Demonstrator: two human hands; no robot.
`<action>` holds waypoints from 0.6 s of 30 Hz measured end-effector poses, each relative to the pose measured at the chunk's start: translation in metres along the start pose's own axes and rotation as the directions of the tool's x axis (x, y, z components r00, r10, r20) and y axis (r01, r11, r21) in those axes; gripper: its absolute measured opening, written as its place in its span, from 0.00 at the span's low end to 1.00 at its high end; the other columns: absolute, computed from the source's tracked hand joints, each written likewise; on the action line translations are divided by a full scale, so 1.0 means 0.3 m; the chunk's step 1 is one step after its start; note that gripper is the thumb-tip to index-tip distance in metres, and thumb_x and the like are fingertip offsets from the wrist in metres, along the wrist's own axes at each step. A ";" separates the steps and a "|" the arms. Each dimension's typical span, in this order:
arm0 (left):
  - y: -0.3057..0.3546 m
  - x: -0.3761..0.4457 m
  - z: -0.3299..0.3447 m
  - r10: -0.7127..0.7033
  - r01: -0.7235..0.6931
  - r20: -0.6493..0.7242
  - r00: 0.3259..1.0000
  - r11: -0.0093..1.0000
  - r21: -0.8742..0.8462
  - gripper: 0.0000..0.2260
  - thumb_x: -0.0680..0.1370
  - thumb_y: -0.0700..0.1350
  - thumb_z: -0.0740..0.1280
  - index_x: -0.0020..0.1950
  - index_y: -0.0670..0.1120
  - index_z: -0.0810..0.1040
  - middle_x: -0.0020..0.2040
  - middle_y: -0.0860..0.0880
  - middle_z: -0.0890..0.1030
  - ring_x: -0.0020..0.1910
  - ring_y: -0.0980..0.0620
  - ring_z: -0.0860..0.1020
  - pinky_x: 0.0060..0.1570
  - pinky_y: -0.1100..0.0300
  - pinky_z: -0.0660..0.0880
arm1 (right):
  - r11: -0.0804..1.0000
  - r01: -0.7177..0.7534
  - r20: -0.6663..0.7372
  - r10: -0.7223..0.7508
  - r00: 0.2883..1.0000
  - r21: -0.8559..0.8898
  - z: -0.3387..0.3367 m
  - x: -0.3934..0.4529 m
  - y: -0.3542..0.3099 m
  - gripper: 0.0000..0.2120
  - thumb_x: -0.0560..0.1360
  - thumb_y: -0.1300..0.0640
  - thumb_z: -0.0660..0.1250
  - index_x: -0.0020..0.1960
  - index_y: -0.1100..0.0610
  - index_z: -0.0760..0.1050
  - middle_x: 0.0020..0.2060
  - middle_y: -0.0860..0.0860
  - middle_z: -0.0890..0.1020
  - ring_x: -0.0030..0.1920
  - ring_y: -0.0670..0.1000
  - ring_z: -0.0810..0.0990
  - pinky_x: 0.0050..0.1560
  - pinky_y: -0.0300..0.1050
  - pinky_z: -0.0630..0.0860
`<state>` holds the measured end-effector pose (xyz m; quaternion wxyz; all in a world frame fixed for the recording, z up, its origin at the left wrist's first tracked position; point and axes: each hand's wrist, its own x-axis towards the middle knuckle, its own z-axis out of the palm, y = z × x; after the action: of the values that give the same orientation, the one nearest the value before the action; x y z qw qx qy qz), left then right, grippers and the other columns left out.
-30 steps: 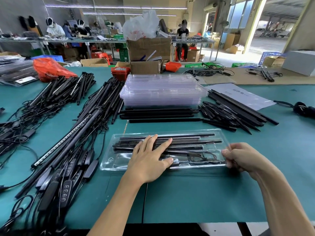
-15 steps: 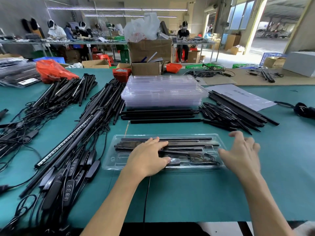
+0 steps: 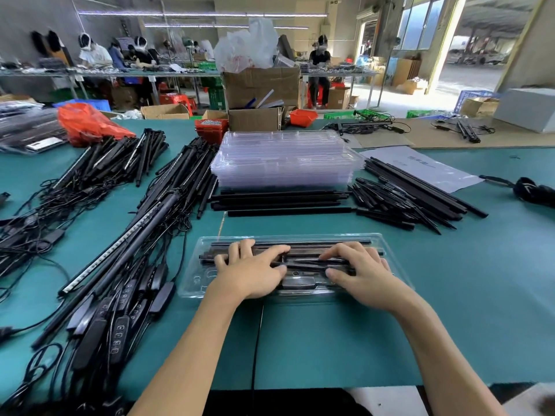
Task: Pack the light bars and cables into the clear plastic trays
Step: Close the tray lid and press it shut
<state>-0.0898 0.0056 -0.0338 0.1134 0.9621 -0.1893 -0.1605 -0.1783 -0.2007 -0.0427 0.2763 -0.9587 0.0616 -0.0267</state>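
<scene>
A clear plastic tray [image 3: 396,259] lies on the green table in front of me, filled with black light bars [image 3: 303,244] and a coiled cable. My left hand [image 3: 252,271] lies flat on the tray's left half, fingers spread and pressing down on the bars. My right hand [image 3: 360,273] lies flat on the right half, fingers pointing left across the bars. Both palms hide the tray's middle and the cable under them.
A stack of empty clear trays [image 3: 285,159] stands behind, with loose black bars [image 3: 282,201] in front of it. More bars [image 3: 420,193] lie at the right. Wired light bars and controllers [image 3: 120,265] pile up on the left. A white sheet [image 3: 426,169] lies far right.
My right hand left the tray's right end, rose, then came down flat on the tray's right half. My left hand stayed pressed on the left half.
</scene>
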 end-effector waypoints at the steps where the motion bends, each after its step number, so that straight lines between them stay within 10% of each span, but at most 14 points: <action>1: -0.010 0.003 0.003 0.014 -0.014 -0.035 0.999 1.000 0.014 0.20 0.81 0.64 0.55 0.72 0.74 0.56 0.79 0.48 0.51 0.76 0.46 0.47 0.70 0.42 0.48 | 1.000 -0.009 -0.003 0.009 1.000 -0.005 0.002 0.003 0.000 0.10 0.80 0.46 0.64 0.60 0.36 0.72 0.64 0.40 0.68 0.68 0.49 0.61 0.68 0.49 0.55; 14: -0.046 0.006 0.067 0.061 -0.048 -0.147 0.987 0.995 0.092 0.28 0.75 0.75 0.48 0.75 0.74 0.50 0.80 0.48 0.49 0.78 0.49 0.42 0.73 0.40 0.42 | 0.991 -0.101 0.059 0.106 0.993 -0.090 -0.010 0.040 -0.040 0.14 0.77 0.50 0.67 0.58 0.38 0.69 0.59 0.44 0.66 0.66 0.51 0.62 0.65 0.51 0.57; 18: -0.036 0.018 0.076 0.048 -0.035 -0.130 0.990 0.994 0.100 0.29 0.75 0.75 0.47 0.75 0.74 0.46 0.82 0.47 0.42 0.79 0.47 0.34 0.73 0.37 0.35 | 0.956 -0.192 0.012 0.200 0.980 -0.221 -0.008 0.069 -0.109 0.19 0.72 0.38 0.68 0.59 0.44 0.70 0.60 0.50 0.70 0.66 0.56 0.64 0.65 0.54 0.59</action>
<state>-0.0897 0.0096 -0.0592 0.0821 0.9708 -0.2091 -0.0847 -0.1546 -0.1772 -0.0230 0.1716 -0.9727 0.1543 0.0241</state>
